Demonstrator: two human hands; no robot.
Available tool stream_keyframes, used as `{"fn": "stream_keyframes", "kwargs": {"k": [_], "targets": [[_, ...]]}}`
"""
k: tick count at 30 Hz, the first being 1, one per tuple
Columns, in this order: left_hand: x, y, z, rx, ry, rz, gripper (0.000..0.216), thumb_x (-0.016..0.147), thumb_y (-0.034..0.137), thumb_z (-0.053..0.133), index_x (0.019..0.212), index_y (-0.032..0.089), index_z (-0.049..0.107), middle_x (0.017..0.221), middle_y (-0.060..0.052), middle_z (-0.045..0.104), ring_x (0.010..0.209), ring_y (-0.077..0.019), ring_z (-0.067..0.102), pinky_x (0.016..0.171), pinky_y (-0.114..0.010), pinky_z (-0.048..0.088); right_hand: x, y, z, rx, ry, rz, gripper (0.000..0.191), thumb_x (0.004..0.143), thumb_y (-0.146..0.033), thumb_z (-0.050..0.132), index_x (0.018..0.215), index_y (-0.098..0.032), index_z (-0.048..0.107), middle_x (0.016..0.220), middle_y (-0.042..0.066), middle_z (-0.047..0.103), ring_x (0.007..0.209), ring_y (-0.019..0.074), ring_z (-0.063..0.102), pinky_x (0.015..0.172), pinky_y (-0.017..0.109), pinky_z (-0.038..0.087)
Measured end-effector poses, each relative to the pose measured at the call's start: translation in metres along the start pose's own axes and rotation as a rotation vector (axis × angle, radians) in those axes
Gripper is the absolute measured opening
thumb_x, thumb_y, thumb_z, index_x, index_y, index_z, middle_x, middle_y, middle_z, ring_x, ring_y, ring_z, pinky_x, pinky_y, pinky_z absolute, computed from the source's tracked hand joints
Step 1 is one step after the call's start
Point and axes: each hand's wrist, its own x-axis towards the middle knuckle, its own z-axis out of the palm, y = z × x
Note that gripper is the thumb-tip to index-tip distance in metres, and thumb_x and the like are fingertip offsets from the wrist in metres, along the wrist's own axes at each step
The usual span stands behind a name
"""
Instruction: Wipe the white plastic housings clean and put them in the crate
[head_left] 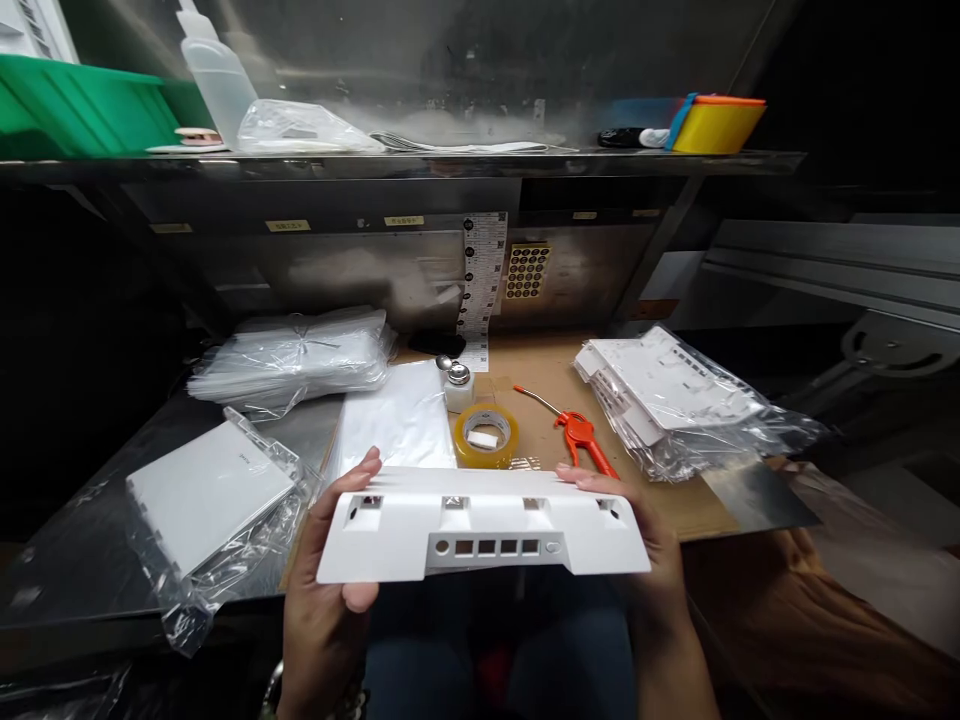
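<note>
A white plastic housing (480, 522) with a row of small port openings along its near edge is held level over my lap, in front of the bench. My left hand (324, 600) grips its left end, thumb under the near edge and fingertips over the far edge. My right hand (660, 570) grips the right end the same way. Just behind the housing lie a roll of yellowish tape (486, 436) and a flat clear bag (401, 420).
A stack of white housings in plastic (667, 395) sits right, another white part in a bag (206, 490) left, a pile of clear bags (292, 355) behind it. A red-handled air blower (581, 435), a small dispenser bottle (458, 384), and a shelf (397, 165) above.
</note>
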Motion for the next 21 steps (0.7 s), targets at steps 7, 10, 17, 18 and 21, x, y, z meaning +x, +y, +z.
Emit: {"fn": "stream_keyframes", "kwargs": {"k": [7, 10, 17, 18, 21], "targets": [[-0.004, -0.003, 0.005, -0.160, 0.038, -0.035, 0.076, 0.063, 0.079, 0.078, 0.120, 0.029, 0.072, 0.152, -0.006, 0.057, 0.151, -0.0331, 0.036, 0.121, -0.039, 0.035, -0.001, 0.012, -0.011, 0.003, -0.051, -0.065, 0.033, 0.090, -0.016, 0.068, 0.121, -0.027, 0.071, 0.128, 0.008, 0.073, 0.125, 0.0320, 0.066, 0.110, 0.049, 0.053], [0.004, -0.007, -0.007, -0.564, 0.084, -0.436, 0.077, 0.077, 0.085, 0.059, 0.125, 0.026, 0.070, 0.144, -0.008, 0.064, 0.144, -0.0307, 0.048, 0.116, -0.043, 0.044, 0.003, 0.011, -0.010, 0.020, -0.096, -0.145, 0.033, 0.093, -0.017, 0.065, 0.123, -0.028, 0.070, 0.128, 0.007, 0.073, 0.126, 0.0317, 0.065, 0.113, 0.053, 0.051], [0.019, 0.014, -0.043, -0.729, 0.317, -0.915, 0.041, 0.092, 0.020, 0.043, 0.124, 0.009, 0.065, 0.086, -0.017, 0.081, 0.078, -0.0332, 0.079, 0.079, -0.053, 0.065, 0.069, 0.004, 0.013, -0.346, -0.533, -0.201, 0.033, 0.101, -0.020, 0.056, 0.130, -0.029, 0.068, 0.134, 0.004, 0.071, 0.134, 0.0244, 0.060, 0.115, 0.045, 0.049], [0.020, 0.018, -0.045, -0.704, 0.373, -0.868, 0.048, 0.086, 0.014, 0.042, 0.129, 0.007, 0.062, 0.086, -0.018, 0.081, 0.076, -0.0337, 0.079, 0.075, -0.053, 0.065, 0.084, 0.007, 0.020, -0.509, -0.570, -0.136, 0.032, 0.101, -0.023, 0.055, 0.130, -0.028, 0.068, 0.135, 0.003, 0.070, 0.135, 0.0231, 0.059, 0.116, 0.042, 0.048], [0.024, 0.022, -0.055, -0.724, 0.373, -0.716, 0.064, 0.074, 0.009, 0.045, 0.138, 0.009, 0.056, 0.089, -0.018, 0.081, 0.077, -0.0353, 0.079, 0.064, -0.047, 0.067, 0.128, 0.022, 0.051, -0.911, -0.658, 0.059, 0.026, 0.102, -0.025, 0.055, 0.118, -0.024, 0.074, 0.123, 0.006, 0.076, 0.120, 0.0236, 0.068, 0.105, 0.039, 0.054]]}}
